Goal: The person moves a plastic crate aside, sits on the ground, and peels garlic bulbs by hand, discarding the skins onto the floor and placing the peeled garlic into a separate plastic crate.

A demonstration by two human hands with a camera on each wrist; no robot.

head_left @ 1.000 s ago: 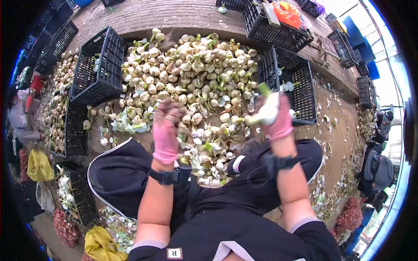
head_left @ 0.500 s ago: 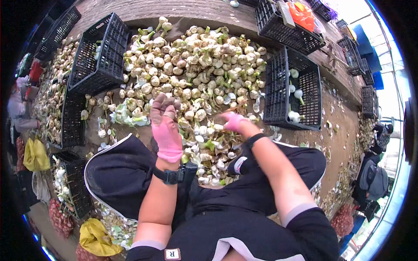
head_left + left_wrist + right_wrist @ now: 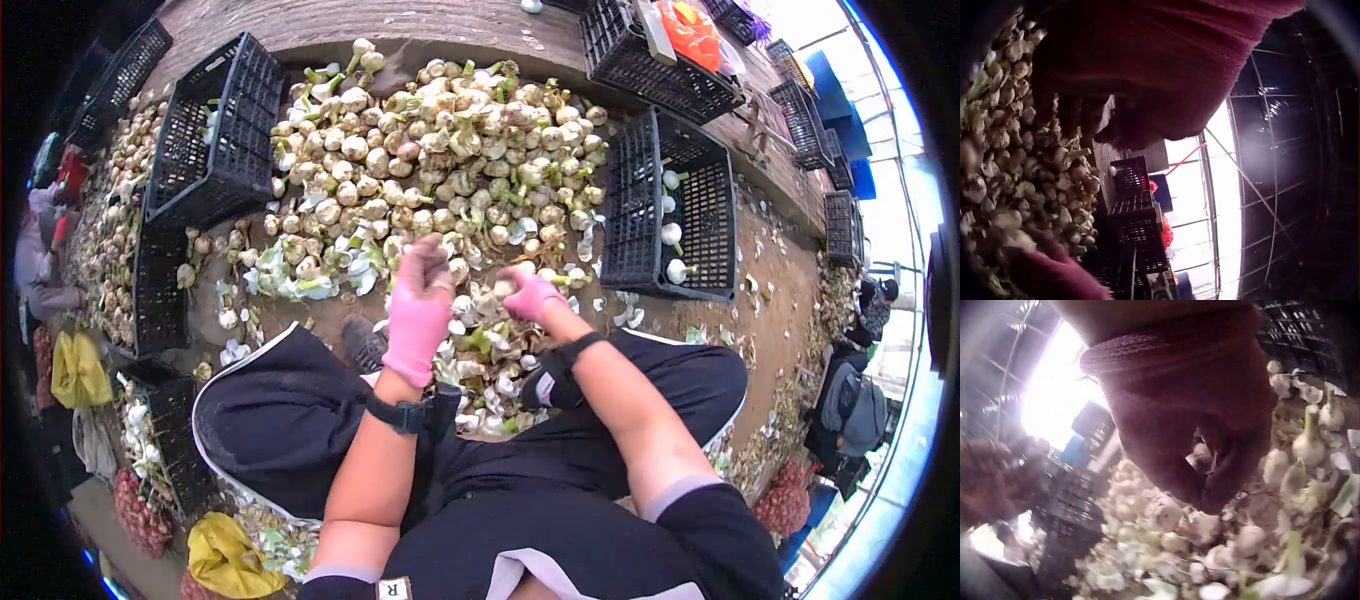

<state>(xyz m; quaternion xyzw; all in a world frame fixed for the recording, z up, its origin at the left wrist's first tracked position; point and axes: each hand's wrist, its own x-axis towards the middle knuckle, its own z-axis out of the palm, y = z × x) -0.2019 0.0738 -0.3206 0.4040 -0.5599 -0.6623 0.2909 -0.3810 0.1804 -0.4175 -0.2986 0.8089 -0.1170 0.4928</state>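
Observation:
A heap of garlic bulbs [image 3: 440,150] with dry roots and cut stems lies on the ground in front of me. At its near edge my right hand [image 3: 535,298], in a pink glove, pinches a garlic bulb [image 3: 506,288] between thumb and fingers. My left hand [image 3: 418,315], also in a pink glove with soiled fingers, hovers over the near side of the heap. Its fingers are loosely bent, with nothing visible in them. In the right wrist view the curled fingers [image 3: 1210,487] of the right hand reach down among the bulbs.
A black crate [image 3: 655,200] at the right holds several clean white bulbs; another crate [image 3: 215,140] stands at the left. Peeled skins [image 3: 490,375] litter the ground between my legs. A crate with an orange bag [image 3: 690,35] sits on the ledge behind.
My right hand carried a white bulb beside the right crate, then came back to the heap without it and took hold of another. The left hand has shifted slightly rightward.

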